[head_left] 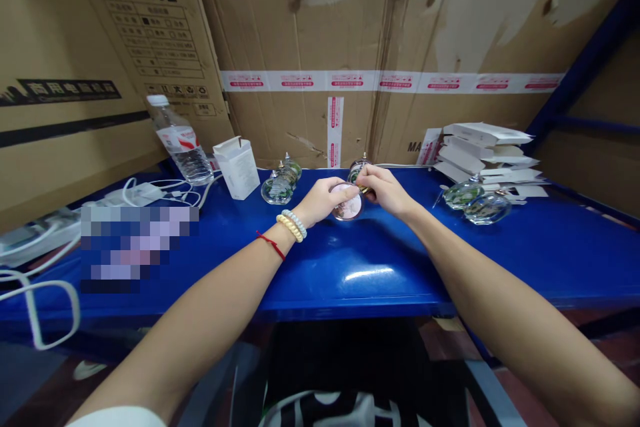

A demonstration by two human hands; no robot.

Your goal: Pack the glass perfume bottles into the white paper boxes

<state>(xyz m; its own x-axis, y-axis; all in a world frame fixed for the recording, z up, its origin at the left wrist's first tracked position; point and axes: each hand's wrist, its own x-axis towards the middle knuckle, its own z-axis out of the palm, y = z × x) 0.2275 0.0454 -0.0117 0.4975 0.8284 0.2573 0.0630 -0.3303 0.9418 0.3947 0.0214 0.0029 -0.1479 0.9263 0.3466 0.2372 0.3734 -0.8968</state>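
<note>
My left hand (323,202) is closed around a round, flat glass bottle (347,205) with a pinkish face, held above the blue table. The fingers of my right hand (383,188) are pinched on a small gold-coloured piece (365,189) at the bottle's right edge. I cannot tell whether that piece is fixed to the bottle. Just behind my hands stands another round glass bottle (357,167), partly hidden. To the left is a group of clear glass bottles (278,188) with pointed tops and green inside. More glass bottles (485,209) lie to the right.
A small white box (237,168) stands open at left, beside a plastic water bottle (183,147). White cables and a power strip (125,195) lie further left. Flattened white boxes (487,153) are stacked at back right. Large cardboard (300,27) walls the blue table (320,273).
</note>
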